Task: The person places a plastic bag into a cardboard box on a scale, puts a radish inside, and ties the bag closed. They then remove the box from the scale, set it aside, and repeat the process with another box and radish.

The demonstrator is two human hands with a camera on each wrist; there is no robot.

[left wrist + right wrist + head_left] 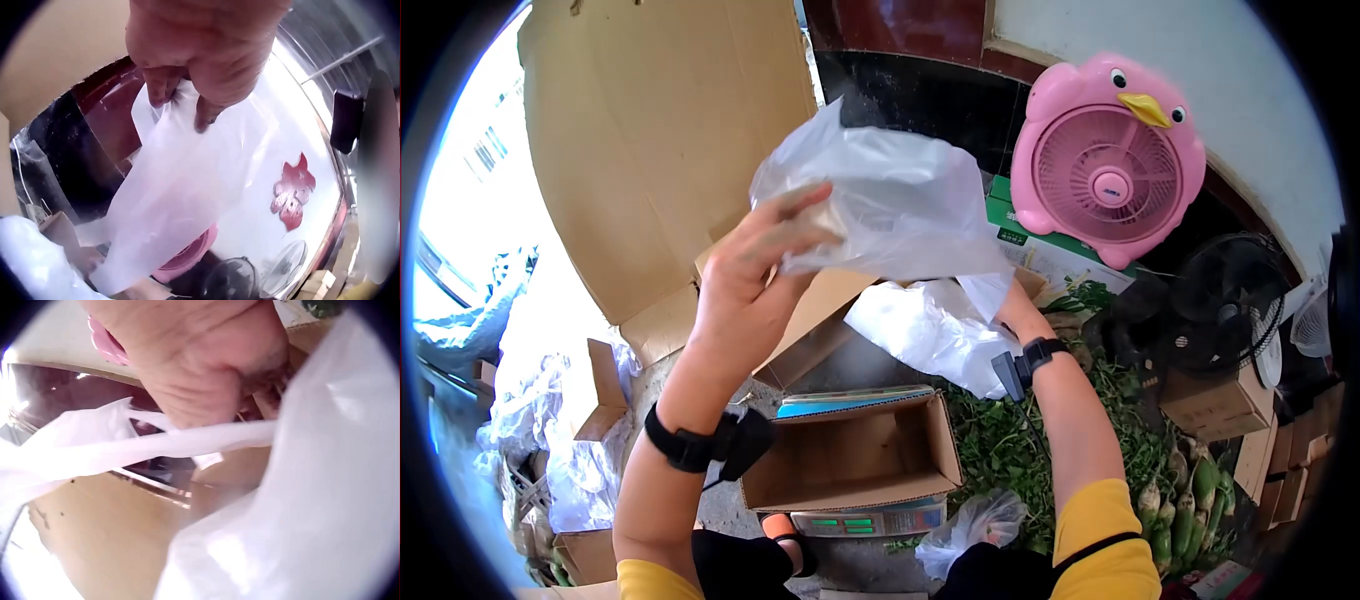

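A thin white plastic bag (890, 200) is stretched between both hands, high in the middle of the head view. My left hand (750, 260) is at its left side; in the left wrist view the thumb and fingers pinch the gathered film. The right hand (200, 362) has its fingers curled on a strip of the bag in the right wrist view. From the head camera, most of that hand is hidden behind the film. Below the hands, an open cardboard box (850, 460) rests on a scale (870, 522) with a lit display.
Another white plastic bag (935, 335) lies over leafy greens (1000, 430). A pink fan (1110, 180) stands on a green and white box at the back right. A large cardboard sheet (670, 150) rises at the left. Pale green vegetables (1190, 505) lie at the lower right.
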